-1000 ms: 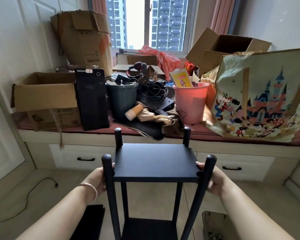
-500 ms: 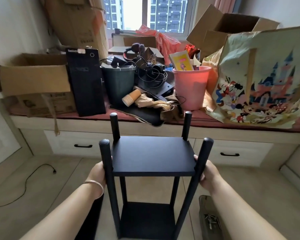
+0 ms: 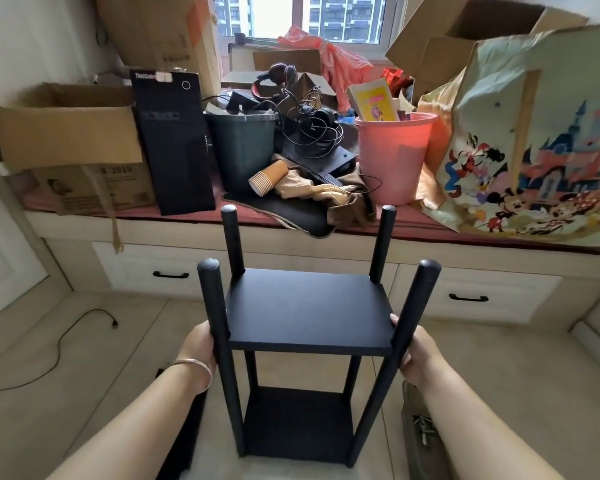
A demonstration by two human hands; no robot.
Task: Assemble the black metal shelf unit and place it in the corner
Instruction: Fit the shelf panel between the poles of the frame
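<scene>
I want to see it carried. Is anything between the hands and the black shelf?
No. The left hand and right hand already grip the black shelf by its near poles, one on each side, with nothing between.

1. Shelf unit (image 3: 309, 313): matte black on all posts and both panels.
2. Computer tower (image 3: 174, 140): black, with pale lettering and a white ring mark near the top.
3. Bin (image 3: 241, 150): dark green-grey.
4. Bucket (image 3: 392, 157): pink, glowing orange-red on one side.
5. Booklet (image 3: 374, 100): yellow cover with pink print.
6. Paper cups (image 3: 268, 177): orange-brown with pale rims.
7. Tote bag (image 3: 534, 140): cream ground printed with cartoon mice, ducks and a pink and blue castle.
8. Cardboard boxes (image 3: 63, 129): plain brown.
9. Bench cushion (image 3: 430, 227): dull red.
10. Drawer fronts (image 3: 167, 268): cream with black handles.
11. Bracelet (image 3: 196, 367): pale metallic.
12. Floor (image 3: 84, 375): beige.
</scene>
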